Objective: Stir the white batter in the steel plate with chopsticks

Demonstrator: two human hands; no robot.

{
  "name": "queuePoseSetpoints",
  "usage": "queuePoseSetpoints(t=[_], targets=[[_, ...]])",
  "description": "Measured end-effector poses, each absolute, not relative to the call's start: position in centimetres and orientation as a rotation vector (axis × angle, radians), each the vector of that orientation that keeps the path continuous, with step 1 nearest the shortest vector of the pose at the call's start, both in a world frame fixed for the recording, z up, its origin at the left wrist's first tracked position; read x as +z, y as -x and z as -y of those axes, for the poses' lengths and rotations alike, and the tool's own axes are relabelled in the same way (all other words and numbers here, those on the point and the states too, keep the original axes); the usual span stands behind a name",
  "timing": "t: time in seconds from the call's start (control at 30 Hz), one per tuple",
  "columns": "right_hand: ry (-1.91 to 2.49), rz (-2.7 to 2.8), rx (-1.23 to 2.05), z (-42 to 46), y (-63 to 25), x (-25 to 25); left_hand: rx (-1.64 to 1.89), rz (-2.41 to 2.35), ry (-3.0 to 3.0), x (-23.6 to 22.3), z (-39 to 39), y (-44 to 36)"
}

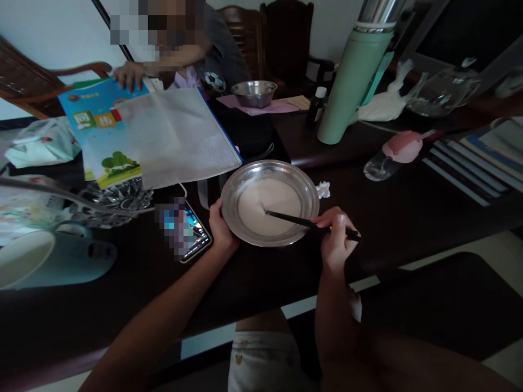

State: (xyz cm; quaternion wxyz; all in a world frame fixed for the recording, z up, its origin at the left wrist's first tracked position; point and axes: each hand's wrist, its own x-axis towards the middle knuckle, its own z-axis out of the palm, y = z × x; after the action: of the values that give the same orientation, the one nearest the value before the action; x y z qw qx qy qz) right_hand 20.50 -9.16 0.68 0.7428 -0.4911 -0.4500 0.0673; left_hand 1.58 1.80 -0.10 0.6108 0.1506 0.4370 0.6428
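Note:
A shiny metal bowl (231,218) with a wide rim stands on the dark table in front of me. Pale, cream-coloured liquid (280,198) covers its bottom. My left hand (223,228) grips the bowl's left side, fingers behind and under the rim. In my right hand (337,237) are dark chopsticks (292,219), closed in the fingers and slanting down to the left. Their tips dip into the liquid near the bowl's middle. Whether there is one stick or two pressed together is hard to make out.
Left of the bowl lie a lit phone (188,228), a glass dish (118,198) and a light-blue mug (61,256). A green thermos (353,81), a pink-topped bottle (394,152) and stacked books (474,163) stand right. Opposite, a person's hand (129,75) rests on a booklet (102,130).

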Motion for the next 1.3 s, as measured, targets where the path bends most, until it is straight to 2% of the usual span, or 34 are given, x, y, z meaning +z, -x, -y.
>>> queuePoseSetpoints(t=[0.13, 0.33, 0.5, 0.63, 0.8, 1.0, 1.17, 1.3], targets=[[1.139, 1.136, 0.201, 9.2, -20.54, 0.7, 1.499, -1.014, -0.357, -0.14, -1.79, -1.59], [1.135, 0.967, 0.13, 9.23, -20.48, 0.61, 1.495, -1.011, -0.348, 0.01, -1.67, -1.52], [1.176, 1.15, 0.19, 9.22, -20.53, 0.78, 1.488, -1.017, -0.367, -0.14, -1.78, -1.41], [1.141, 0.987, 0.101, 9.2, -20.56, 0.74, 1.499, -1.001, -0.369, -0.36, -1.87, -1.38], [1.121, 1.11, 0.216, 9.21, -20.49, 0.81, 1.487, -1.01, -0.383, -0.42, -1.83, -1.33], [1.118, 0.993, 0.113, 9.18, -20.56, 0.68, 1.489, -1.013, -0.338, 0.08, -1.75, -1.48], [1.125, 1.144, 0.221, 9.25, -20.58, 0.71, 1.497, -1.015, -0.369, -0.1, -1.82, -1.41], [1.167, 1.085, 0.124, 9.23, -20.62, 0.75, 1.498, -1.026, -0.391, -0.56, -1.89, -1.33]])
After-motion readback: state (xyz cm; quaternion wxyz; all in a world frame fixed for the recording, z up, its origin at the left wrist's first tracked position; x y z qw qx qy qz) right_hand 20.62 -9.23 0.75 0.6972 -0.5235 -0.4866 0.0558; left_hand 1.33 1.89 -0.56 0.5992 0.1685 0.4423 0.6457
